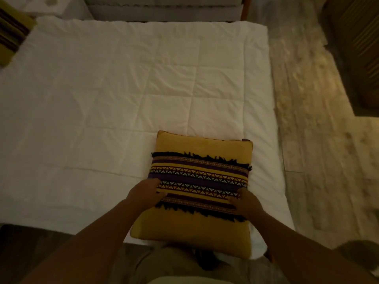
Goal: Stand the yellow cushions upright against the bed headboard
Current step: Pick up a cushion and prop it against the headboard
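Observation:
A yellow cushion (202,148) with a dark patterned, fringed band lies flat at the near edge of the white quilted bed (114,83). My left hand (145,192) grips its left side and my right hand (247,201) grips its right side, thumbs on top. A second yellow cushion (12,31) with dark stripes shows at the far left edge, partly cut off. The grey padded headboard (164,9) runs along the far end of the bed.
A white pillow (51,7) lies at the top left near the headboard. Pale wood-look floor (311,119) lies to the right of the bed. A dark slatted piece of furniture (361,44) stands at the far right.

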### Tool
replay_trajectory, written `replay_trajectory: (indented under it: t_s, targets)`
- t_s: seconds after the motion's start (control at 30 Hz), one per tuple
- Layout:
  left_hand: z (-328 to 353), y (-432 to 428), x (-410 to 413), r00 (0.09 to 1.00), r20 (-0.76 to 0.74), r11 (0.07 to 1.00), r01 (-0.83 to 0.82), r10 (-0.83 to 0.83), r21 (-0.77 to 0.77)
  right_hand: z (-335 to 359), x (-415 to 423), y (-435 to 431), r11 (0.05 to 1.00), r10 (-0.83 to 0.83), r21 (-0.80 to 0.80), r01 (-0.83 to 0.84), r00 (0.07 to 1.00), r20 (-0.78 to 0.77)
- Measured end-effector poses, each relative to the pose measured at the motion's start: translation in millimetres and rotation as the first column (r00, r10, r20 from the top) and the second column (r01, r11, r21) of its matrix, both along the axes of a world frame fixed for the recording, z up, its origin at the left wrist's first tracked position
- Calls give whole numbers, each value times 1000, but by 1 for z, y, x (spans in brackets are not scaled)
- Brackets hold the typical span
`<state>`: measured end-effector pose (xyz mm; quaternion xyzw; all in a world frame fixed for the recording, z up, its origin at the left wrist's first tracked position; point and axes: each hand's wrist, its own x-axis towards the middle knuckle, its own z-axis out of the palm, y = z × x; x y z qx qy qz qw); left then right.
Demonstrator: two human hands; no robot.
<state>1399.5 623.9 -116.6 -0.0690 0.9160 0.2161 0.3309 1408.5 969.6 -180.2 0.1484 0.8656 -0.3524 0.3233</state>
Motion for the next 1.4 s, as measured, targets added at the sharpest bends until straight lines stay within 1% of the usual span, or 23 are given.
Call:
replay_trajectory:
  t_s: [0.13, 0.2, 0.27, 0.33, 0.4, 0.5, 0.6, 0.63, 0.7, 0.77, 0.83, 0.87, 0.9, 0.97, 1.03, 1.1, 1.2, 1.27, 1.4]
  targets:
    - [-26, -10, -28, 999, 46, 1000, 20, -21, 18, -17, -9, 6, 994, -103, 27, 103, 995, 13]
    - [-42, -18, -41, 997, 74, 999, 26, -28, 28, -26, -16, 9, 972, -235, 41, 233, 970, 55]
    - [-59, -29, -50, 995, 97, 997, -12, 4, 79, -37, -27, 11, 941, -339, 28, 337, 938, 75]
    - [-75, -37, -57, 989, 141, 985, -70, 47, 157, -49, -36, 13, 932, -363, 22, 363, 928, 80]
    - [-92, -43, -64, 984, 164, 976, -105, 74, 190, -61, -42, 14, 932, -362, 59, 358, 928, 82]
    - [-117, -49, -75, 974, 177, 973, -167, 138, 161, -78, -46, 16, 922, -384, 103, 374, 918, 99]
    - [-138, -53, -78, 946, 235, 954, -261, 222, 150, -91, -51, 20, 920, -387, 115, 375, 915, 116]
    - [-145, -54, -77, 936, 253, 946, -287, 244, 150, -95, -52, 22, 919, -391, 106, 380, 912, 126]
    - [-157, -58, -78, 921, 277, 930, -328, 274, 169, -101, -51, 24, 903, -428, 40, 428, 887, 175]
    - [-162, -60, -81, 890, 338, 882, -400, 307, 251, -105, -48, 23, 881, -451, -45, 471, 864, 223]
    - [-163, -61, -83, 844, 419, 778, -498, 334, 383, -105, -45, 20, 855, -483, -76, 513, 841, 245]
    - [-162, -62, -83, 823, 450, 732, -537, 346, 419, -104, -44, 19, 842, -502, -76, 534, 828, 251]
    - [-159, -62, -83, 806, 473, 703, -564, 355, 434, -101, -44, 19, 831, -517, -76, 551, 816, 258]
    - [-150, -61, -83, 778, 508, 674, -601, 369, 431, -92, -46, 20, 807, -540, -100, 582, 795, 275]
    - [-143, -58, -81, 782, 480, 643, -611, 398, 461, -80, -50, 19, 793, -545, -142, 593, 793, 272]
    - [-134, -55, -78, 805, 402, 614, -593, 435, 522, -70, -53, 17, 794, -535, -184, 580, 809, 243]
    - [-117, -51, -69, 810, 352, 576, -582, 469, 574, -49, -66, 16, 821, -489, -221, 527, 848, 205]
    - [-108, -51, -61, 785, 363, 538, -612, 502, 579, -33, -81, 17, 853, -435, -236, 466, 884, 172]
    - [-96, -35, -48, 696, 368, 426, -688, 617, 587, -4, -135, 23, 907, -360, -211, 364, 931, 60]
